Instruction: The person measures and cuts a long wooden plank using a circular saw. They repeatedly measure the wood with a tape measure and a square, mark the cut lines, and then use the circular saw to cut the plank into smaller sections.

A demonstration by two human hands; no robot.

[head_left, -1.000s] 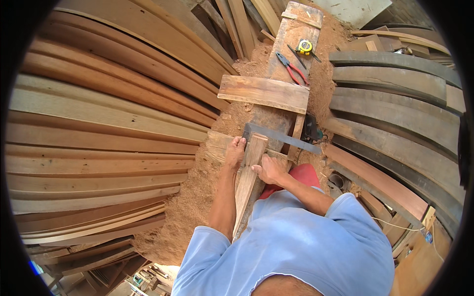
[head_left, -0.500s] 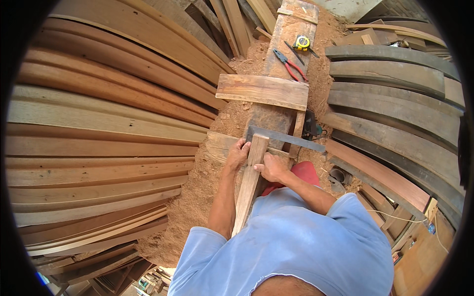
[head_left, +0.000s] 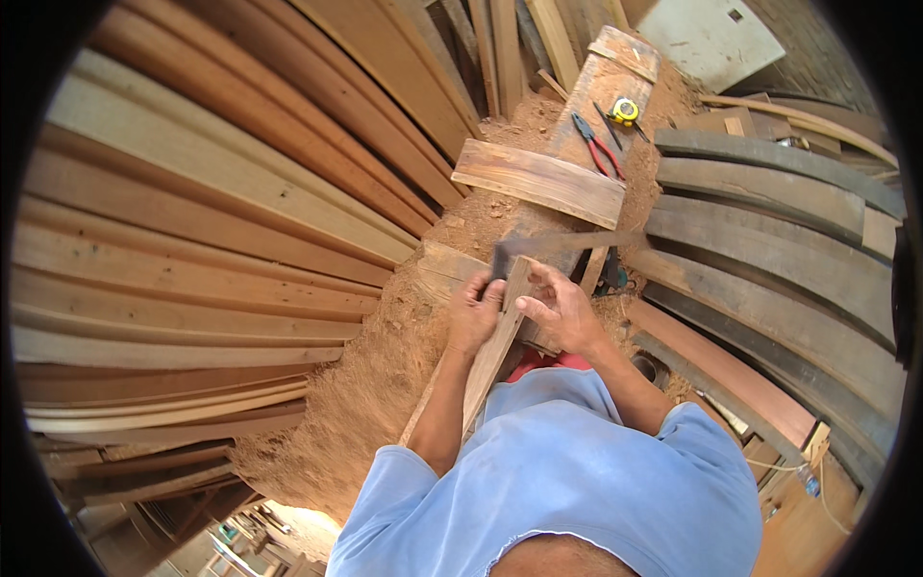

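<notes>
My left hand [head_left: 474, 315] is closed on the dark stock of a carpenter's square [head_left: 499, 262] at the far end of a narrow wooden piece [head_left: 492, 361]. The square's long blade [head_left: 572, 242], smeared by motion, reaches to the right beyond that end. The piece runs from between my hands back toward my body. On its right side, my right hand [head_left: 567, 313] is open, thumb and fingers apart, its tips close to the wood. Whether they touch it I cannot tell.
A short board [head_left: 538, 183] lies across a long plank bench. On the bench's far part are red-handled pliers [head_left: 598, 146] and a yellow tape measure [head_left: 625, 111]. Stacked boards flank me left [head_left: 202, 250] and right [head_left: 769, 231]. Sawdust [head_left: 336, 413] covers the floor.
My right hand has loosened from the wooden piece and opened out toward its far end. The square has tilted, its blade swinging farther away. The whole view has turned slightly.
</notes>
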